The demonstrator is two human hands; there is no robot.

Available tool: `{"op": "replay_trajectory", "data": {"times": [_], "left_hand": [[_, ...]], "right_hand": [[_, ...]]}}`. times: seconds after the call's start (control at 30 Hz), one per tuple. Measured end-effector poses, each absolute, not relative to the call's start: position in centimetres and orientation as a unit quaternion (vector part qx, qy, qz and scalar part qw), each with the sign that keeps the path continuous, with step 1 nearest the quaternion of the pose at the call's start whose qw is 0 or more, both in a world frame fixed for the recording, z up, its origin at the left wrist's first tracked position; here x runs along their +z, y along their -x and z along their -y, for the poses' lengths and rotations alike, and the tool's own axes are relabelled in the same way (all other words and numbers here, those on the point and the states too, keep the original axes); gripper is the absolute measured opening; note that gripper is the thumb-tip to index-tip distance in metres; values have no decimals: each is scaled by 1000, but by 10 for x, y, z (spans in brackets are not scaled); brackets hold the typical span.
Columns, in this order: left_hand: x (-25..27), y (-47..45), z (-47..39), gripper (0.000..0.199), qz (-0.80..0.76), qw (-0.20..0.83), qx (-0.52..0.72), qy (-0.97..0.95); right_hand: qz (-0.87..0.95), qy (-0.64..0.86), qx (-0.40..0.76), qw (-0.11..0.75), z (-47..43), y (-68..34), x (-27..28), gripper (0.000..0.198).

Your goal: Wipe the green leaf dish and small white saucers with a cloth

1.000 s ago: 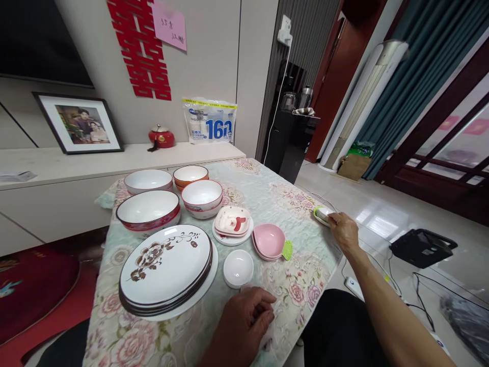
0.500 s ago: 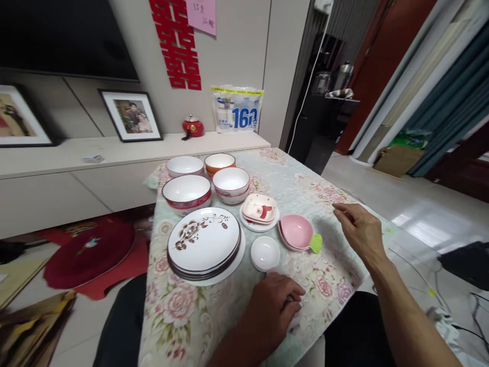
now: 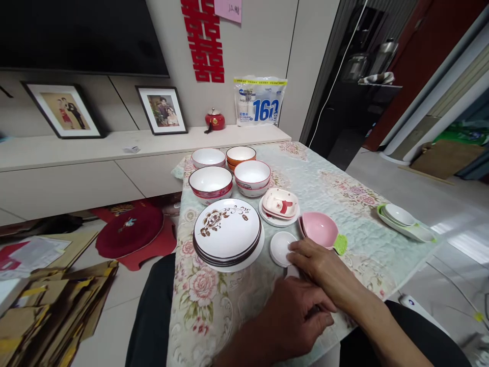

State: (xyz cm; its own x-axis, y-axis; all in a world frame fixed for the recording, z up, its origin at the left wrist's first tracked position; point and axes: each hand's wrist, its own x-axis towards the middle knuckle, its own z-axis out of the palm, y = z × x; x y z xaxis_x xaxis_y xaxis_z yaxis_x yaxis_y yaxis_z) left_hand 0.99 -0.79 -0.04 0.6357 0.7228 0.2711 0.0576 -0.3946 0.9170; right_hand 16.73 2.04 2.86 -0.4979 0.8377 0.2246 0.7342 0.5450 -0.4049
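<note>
A small round white dish (image 3: 281, 247) stands on the floral tablecloth, to the right of the stacked plates (image 3: 226, 228). My right hand (image 3: 323, 262) reaches over it from the right, bent fingertips at its rim. Just below, my left hand (image 3: 292, 318) is closed with fingers curled. A white piece (image 3: 292, 271) shows between the two hands; its shape is mostly hidden. Close behind my right hand lie pink leaf-shaped bowls (image 3: 320, 228) with a green tab. Beyond the dish, square bear-patterned dishes (image 3: 280, 202) sit on white saucers (image 3: 269, 218).
Several stacked bowls (image 3: 211, 181) occupy the table's far left part. A green-edged long dish (image 3: 414, 232) holding a white bowl (image 3: 399, 214) lies near the right edge. Past the table runs a low cabinet (image 3: 164, 147); a red stool (image 3: 132, 239) and flattened cardboard are on the left floor.
My right hand has moved left and toward me, from the table's right side to the small white dish. The view has turned left. The green-edged dish now shows at the right.
</note>
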Motion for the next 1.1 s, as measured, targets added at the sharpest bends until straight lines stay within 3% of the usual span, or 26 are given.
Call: {"op": "replay_trajectory", "data": {"times": [0.23, 0.37, 0.57, 0.83, 0.97, 1.1], "left_hand": [[8, -10, 7, 15, -294, 549, 351, -699], [13, -8, 5, 15, -328, 593, 388, -625], [16, -1, -6, 16, -374, 671, 508, -389], [7, -5, -12, 30, -426, 664, 513, -339], [10, -4, -12, 49, -370, 709, 523, -294], [14, -3, -13, 45, -284, 776, 509, -241]], "right_hand": [[879, 432, 119, 162, -20, -172, 27, 18], [866, 434, 120, 216, -18, -176, 27, 18], [832, 447, 23, 327, -19, -178, 26, 23], [823, 438, -43, 358, -19, -169, 22, 18], [834, 401, -30, 378, -14, -166, 26, 19], [846, 371, -5, 384, -13, -164, 28, 23]]}}
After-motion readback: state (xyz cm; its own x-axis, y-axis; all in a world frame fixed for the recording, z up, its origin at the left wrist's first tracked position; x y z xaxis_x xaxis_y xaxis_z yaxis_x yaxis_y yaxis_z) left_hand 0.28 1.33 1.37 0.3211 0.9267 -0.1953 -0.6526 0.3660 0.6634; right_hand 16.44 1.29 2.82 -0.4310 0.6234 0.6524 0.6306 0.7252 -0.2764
